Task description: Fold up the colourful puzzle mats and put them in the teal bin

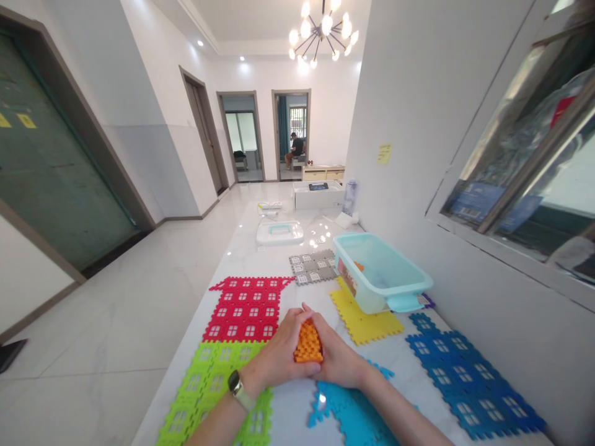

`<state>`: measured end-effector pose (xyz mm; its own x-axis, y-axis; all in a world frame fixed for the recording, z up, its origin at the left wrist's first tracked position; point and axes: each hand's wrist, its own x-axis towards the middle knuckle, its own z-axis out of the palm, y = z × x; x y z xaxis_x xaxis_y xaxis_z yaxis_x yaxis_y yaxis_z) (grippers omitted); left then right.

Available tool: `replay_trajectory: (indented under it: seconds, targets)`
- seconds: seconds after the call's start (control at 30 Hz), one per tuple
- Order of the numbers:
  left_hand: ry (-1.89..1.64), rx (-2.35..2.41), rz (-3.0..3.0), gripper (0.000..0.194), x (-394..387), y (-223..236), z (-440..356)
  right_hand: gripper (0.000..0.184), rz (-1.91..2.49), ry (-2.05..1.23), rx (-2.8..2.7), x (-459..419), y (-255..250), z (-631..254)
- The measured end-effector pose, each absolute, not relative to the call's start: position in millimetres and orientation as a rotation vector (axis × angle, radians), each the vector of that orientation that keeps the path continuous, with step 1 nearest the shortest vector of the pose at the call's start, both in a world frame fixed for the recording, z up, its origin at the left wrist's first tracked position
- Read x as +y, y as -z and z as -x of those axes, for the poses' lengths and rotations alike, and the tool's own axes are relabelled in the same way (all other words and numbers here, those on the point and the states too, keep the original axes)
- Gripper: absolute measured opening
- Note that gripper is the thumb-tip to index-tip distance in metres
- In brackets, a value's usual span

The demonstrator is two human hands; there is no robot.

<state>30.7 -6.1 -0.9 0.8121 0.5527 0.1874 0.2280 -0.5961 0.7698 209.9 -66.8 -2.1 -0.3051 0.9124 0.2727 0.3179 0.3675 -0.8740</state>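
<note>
Between my two hands is a stack of orange interlocking tiles (308,342) with toothed edges, held just above the white table. My left hand (282,342), with a watch (240,390) on its wrist, wraps the stack's left side. Around the right side curls my right hand (338,354), and the fingertips meet at the far end. Light blue tiles (357,415) lie under my right forearm. Green tiles (204,378) with window cutouts join a red panel (246,310) on the left. A yellow panel (367,313) lies just beyond my right hand.
A teal plastic bin (385,272) with an orange piece inside stands at the right, near the wall. Dark blue tiles (469,371) and grey tiles (313,267) lie flat. Farther back are a clear lid (279,232), a white box (316,197) and a bottle (349,197). A person (296,148) sits beyond a doorway.
</note>
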Motion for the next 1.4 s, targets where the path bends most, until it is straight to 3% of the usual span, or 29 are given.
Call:
replay_trajectory:
  seconds: [0.13, 0.27, 0.5, 0.7, 0.83, 1.03, 1.2, 1.4]
  targets:
    - [-0.569, 0.587, -2.217, 0.101, -5.3, 8.2, -29.0, 0.075, 1.102, -0.77, -1.817, -68.3, -6.3, -203.4]
    - [-0.597, 0.527, -2.192, 0.118, -2.3, 18.2, -25.5, 0.075, 1.149, -0.663, -1.844, -69.4, -8.8, -202.1]
    - [-0.653, 0.453, -2.148, 0.096, -3.9, 26.3, -26.0, 0.076, 1.271, -0.499, -1.812, -66.7, -5.7, -216.5]
    - [-0.637, 0.434, -2.168, 0.091, -6.0, 21.7, -26.8, 0.073, 1.339, -0.41, -1.738, -70.0, -11.2, -227.7]
    - [-0.647, 0.443, -2.147, 0.09, -5.2, 24.7, -26.7, 0.067, 1.299, -0.201, -1.706, -73.6, -47.8, -250.5]
    - [-0.638, 0.439, -2.271, 0.094, -5.0, 29.1, -28.9, 0.076, 1.445, 0.18, -1.501, -48.3, -105.8, -340.1]
    - [-0.609, 0.447, -2.343, 0.107, -6.5, 27.7, -29.9, 0.077, 1.695, -0.02, -1.399, -9.7, -104.2, -400.5]
    - [-0.506, 0.474, -2.397, 0.115, -5.7, 15.6, -30.0, 0.064, 2.371, -0.331, -1.723, 19.0, -93.2, -411.1]
